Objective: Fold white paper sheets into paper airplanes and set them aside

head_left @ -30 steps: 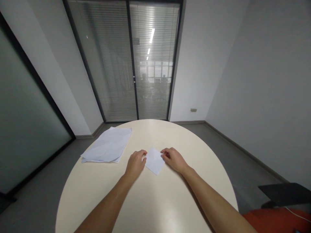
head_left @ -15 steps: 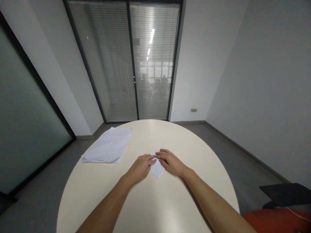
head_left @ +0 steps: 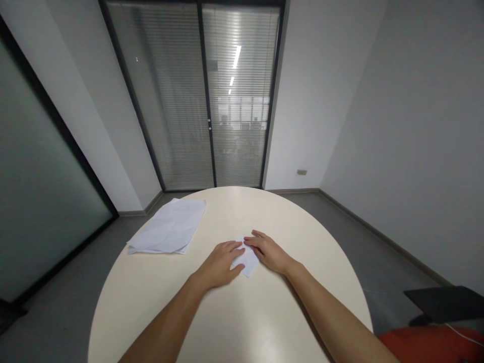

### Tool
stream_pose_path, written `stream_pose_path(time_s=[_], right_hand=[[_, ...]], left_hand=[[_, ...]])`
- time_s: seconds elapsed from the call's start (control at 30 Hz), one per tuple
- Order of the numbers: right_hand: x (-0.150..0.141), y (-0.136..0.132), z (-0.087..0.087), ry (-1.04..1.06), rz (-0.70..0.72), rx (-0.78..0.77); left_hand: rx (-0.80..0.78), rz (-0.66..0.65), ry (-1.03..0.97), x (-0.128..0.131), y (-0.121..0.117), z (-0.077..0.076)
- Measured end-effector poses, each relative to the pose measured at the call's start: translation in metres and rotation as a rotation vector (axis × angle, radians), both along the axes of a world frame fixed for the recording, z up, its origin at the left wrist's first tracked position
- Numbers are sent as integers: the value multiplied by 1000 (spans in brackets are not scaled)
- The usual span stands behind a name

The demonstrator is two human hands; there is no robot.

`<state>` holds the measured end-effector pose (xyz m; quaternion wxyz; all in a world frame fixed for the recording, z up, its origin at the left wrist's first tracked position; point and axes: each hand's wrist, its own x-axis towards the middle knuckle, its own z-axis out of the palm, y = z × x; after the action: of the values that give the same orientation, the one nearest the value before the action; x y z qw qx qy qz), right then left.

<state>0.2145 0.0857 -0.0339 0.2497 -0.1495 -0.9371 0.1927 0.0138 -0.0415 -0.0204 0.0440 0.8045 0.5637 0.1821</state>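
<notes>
Since 1 s ago both hands have come in off the small paper's side corners & now lie over it; vs 0.5 s ago, the L hand's thumb has swung out from its fingers. Small paper (head_left: 248,263), white, is flat nr the middle of the round table (head_left: 227,322), one tip toward the table's near edge. L hand (head_left: 219,263): fingers & thumb spread, grasping nothing, tips over the paper's L side. R hand (head_left: 271,253): palm down, fingers stretched across paper's upper R part, unclenched. Paper stack (head_left: 170,227), plain white sheets, sits on table's far L part, well apart fr. both hands. Beyond table's far edge: glass door w/ blinds (head_left: 238,146); beyond its far R edge, wall plate (head_left: 301,172), any lettering too small to read. Off table's near R side: red item (head_left: 427,345), black panel (head_left: 444,303), white cable (head_left: 463,335).
</notes>
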Motion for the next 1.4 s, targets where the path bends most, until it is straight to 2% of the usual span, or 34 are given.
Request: stream_pose_path(time_s=[0.37,0.63,0.93,1.27,1.4], right_hand=[[-6,-8,4,-50,11,39],[-1,-7,10,-37,-12,30],[0,-8,13,-56,55,35],[8,2,12,-42,12,11],[4,0,10,-65,39,41]], left_hand=[[-11,-45,13,-5,-1,0],[-74,-6,4,-6,-3,1],[-3,75,34,-8,3,-3],[22,152,49,-10,4,-8],[64,88,33,-11,7,-6]])
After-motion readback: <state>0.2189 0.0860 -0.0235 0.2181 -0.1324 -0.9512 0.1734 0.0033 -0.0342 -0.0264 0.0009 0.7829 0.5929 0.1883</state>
